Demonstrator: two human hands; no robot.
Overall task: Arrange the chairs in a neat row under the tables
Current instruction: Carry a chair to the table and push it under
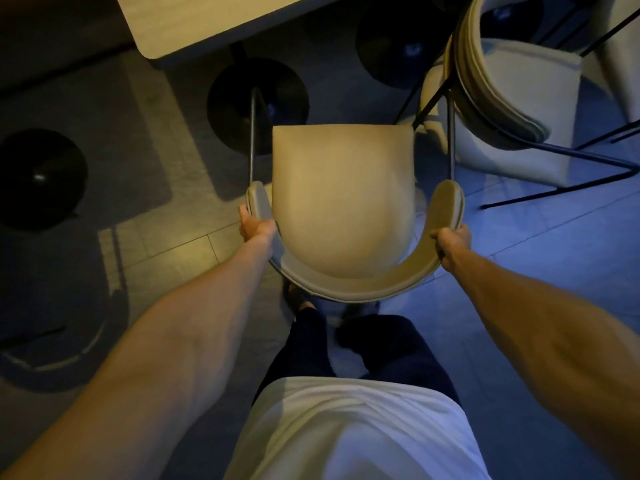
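Beige chair (pixel 341 202) seen from above, seat facing the wooden worktop (pixel 207 26), its front edge short of the worktop's near edge and not under it. Left hand (pixel 254 228) grips the left end of the curved backrest; right hand (pixel 452 244) grips the right end (fingers curled round the padding on both). Thin metal legs reach toward a black round base (pixel 258 105) on the tiled floor (pixel 166 244). Second pale chair (pixel 512 98) stands just beside, on the right.

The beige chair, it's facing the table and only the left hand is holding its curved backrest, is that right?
Not only the left. The head view shows the left hand and right hand each gripping the curved backrest of the beige chair, which faces the table.
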